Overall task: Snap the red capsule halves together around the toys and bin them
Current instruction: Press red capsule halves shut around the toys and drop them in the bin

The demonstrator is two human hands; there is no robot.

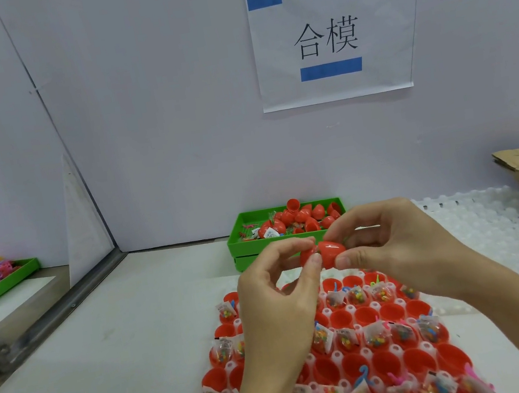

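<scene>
White tabletop (109, 373) lay beneath a tray of red halves (369, 342) holding toy packets. Above that tray, the left hand (277, 298) and right hand (391, 243) each pinched the red capsule (326, 252). Beyond it sat the green bin (241, 243).

Two bare hands are holding a red capsule (323, 253) above a white tray (391, 350) of open red capsule halves (377, 313). The left hand (277, 298) is pinching its end at nine o'clock; the right hand (391, 243) is gripping the end at three o'clock. At twelve o'clock beyond them, a green bin (241, 243) is holding more red capsules.
</scene>
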